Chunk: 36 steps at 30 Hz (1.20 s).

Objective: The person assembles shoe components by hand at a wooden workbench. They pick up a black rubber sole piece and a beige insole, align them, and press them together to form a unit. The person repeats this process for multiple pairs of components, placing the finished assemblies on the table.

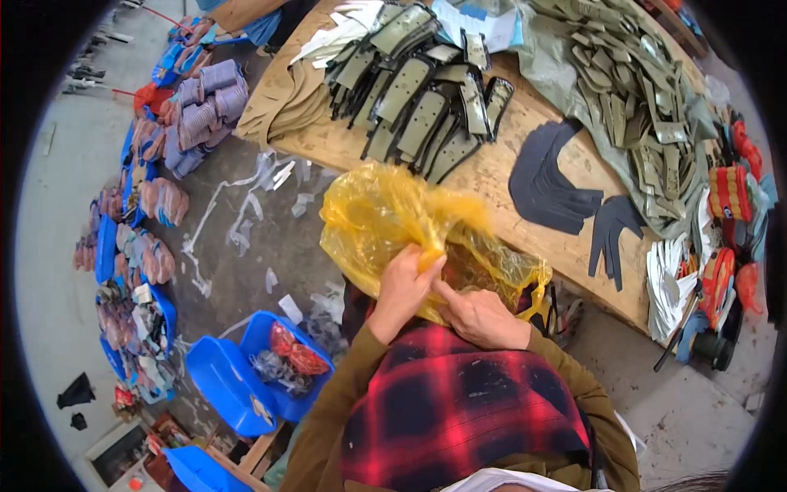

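- We are bending our left hand up in front of our chest, with the fingers curled tight and pinching a twisted bit of the yellow plastic bag.
- We are laying our right hand just beside it, palm down, with one finger poking out straight and touching the same twist. The other fingers are folding under, and we cannot tell if they are gripping the bag.
- Both hands are touching each other at the fingertips.
- Past our fingers, a wooden table is holding a heap of dark green cut pieces, some black cut shapes and a bigger pile of green pieces.
- Off to the left of our fingers, blue tubs are sitting on the floor with small bits inside.
- Nothing is getting between our fingers and the bag.
- The bag is thin, see-through and crinkly. It is puffing up above our fingers and hanging down around our right hand, over our red and black checked shirt.
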Tool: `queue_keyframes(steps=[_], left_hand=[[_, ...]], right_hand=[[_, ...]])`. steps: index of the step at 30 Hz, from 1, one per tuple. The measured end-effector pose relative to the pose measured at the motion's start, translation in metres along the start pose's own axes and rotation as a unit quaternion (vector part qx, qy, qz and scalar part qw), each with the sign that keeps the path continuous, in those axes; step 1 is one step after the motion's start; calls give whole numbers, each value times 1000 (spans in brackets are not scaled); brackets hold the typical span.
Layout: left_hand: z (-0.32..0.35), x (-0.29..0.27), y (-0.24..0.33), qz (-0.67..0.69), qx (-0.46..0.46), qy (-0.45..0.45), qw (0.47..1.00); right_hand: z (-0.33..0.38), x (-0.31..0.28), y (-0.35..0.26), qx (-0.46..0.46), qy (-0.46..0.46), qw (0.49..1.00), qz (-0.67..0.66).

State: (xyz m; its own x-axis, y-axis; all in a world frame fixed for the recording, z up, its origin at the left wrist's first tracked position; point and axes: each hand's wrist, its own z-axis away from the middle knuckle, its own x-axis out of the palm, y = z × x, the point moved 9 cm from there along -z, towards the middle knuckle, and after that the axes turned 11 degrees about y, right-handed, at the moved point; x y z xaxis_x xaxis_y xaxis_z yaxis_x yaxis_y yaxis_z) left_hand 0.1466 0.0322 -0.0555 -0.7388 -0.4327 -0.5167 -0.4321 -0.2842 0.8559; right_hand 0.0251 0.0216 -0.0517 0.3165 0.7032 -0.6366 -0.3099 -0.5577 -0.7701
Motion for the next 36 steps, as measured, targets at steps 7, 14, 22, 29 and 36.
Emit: queue_keyframes(steps=[7, 14, 22, 29, 36], left_hand=[[20, -86, -29, 528, -288, -186, 777], [-17, -177, -36, 605, -95, -116, 782], [-12, -136, -7, 633, -178, -240, 714], [-30, -105, 11, 592, -228, -223, 740], [-18, -137, 7, 566, -243, -185, 766]], right_hand=[[-22, -15, 1, 17, -127, 960, -248], [2, 13, 84, 139, -155, 968, -138], [-92, -124, -100, -91, -188, 978, -19], [-306, -227, -5, -277, 197, 788, 513], [-310, -234, 18, -299, 218, 865, 339]])
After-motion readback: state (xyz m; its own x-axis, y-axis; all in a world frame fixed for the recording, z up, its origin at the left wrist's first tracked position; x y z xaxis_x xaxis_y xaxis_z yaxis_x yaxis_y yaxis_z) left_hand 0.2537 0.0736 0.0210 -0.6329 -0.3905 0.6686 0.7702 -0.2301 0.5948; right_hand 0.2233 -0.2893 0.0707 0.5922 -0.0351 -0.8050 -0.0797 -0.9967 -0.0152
